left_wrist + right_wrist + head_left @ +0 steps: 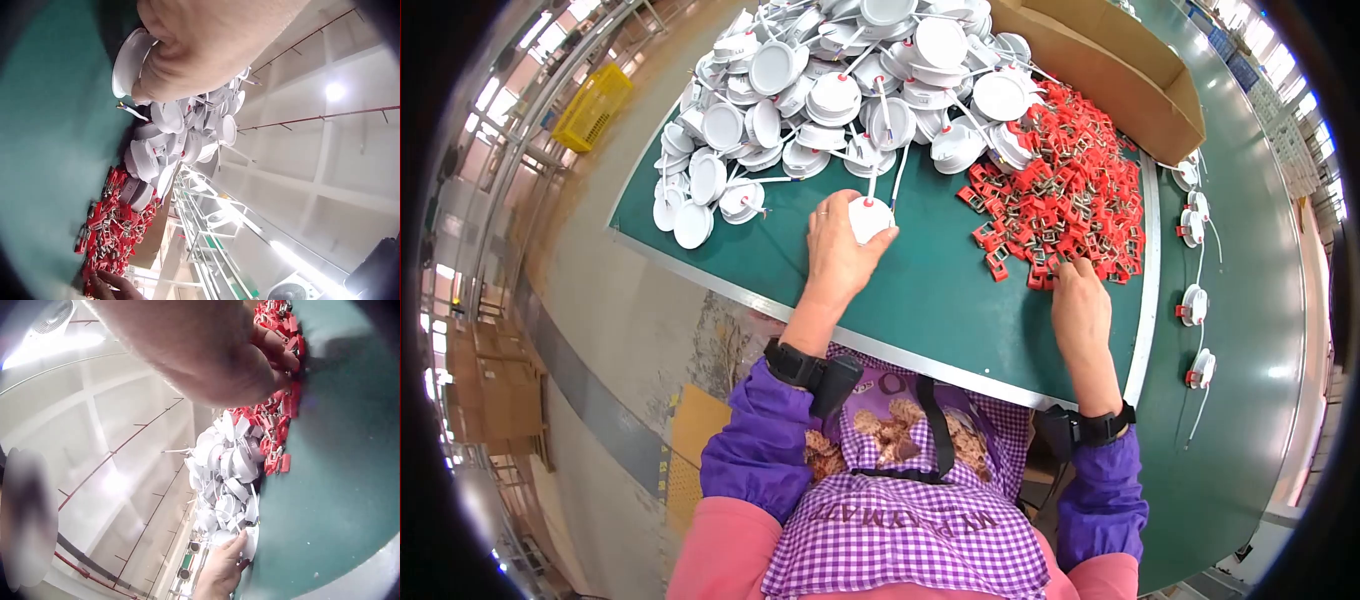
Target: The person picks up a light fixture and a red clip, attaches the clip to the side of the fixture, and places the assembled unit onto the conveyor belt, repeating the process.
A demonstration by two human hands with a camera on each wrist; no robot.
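A round white lamp (869,219) with a white cable is gripped by the left hand (838,252), thumb on its near side, over the green table. In the left wrist view the left hand (206,47) holds the lamp's rim (129,62). At the near edge of a heap of red clips with metal springs (1075,190), the right hand (1083,312) has its bent fingertips among the clips. The right wrist view shows the right hand (206,356) touching the red clips (275,434); whether it pinches one is hidden.
A large pile of white lamps (830,90) covers the table's far side. Behind the clips stands an open cardboard box (1110,70). Several lamps with red clips (1193,305) lie in a row on the green surface at the right, beyond the table's pale edge (1148,290).
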